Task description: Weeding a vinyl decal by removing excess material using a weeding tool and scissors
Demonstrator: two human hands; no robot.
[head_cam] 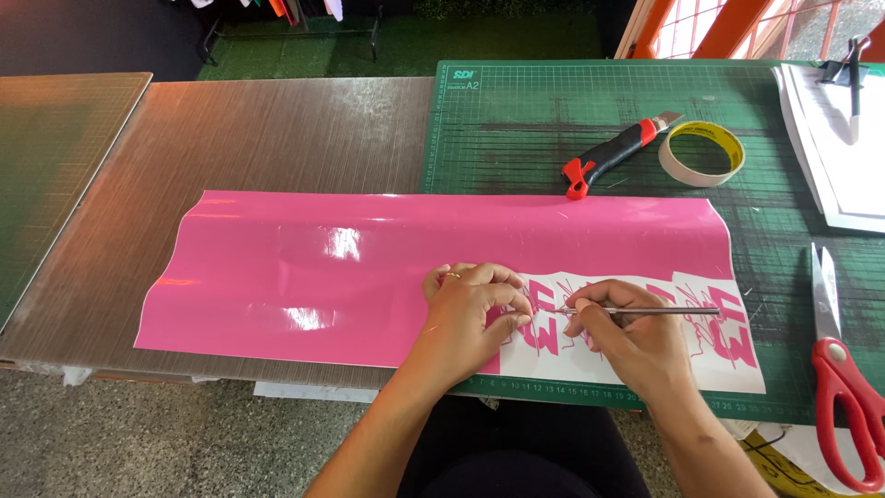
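Observation:
A long glossy pink vinyl sheet [369, 267] lies across the brown table and the green cutting mat. Its lower right part is weeded down to white backing [636, 364] with pink letter shapes left on it. My left hand [470, 309] presses on the sheet at the edge of the weeded area, a ring on one finger. My right hand [636, 337] grips a thin metal weeding tool [645, 312], its tip pointing left toward my left fingertips at a pink letter.
On the green cutting mat [553, 111] lie a red and black utility knife [613, 152] and a roll of tape [702, 152]. Red-handled scissors [843, 378] sit at the right edge. White papers with a binder clip [843, 138] are at far right. A second mat [46, 157] lies at left.

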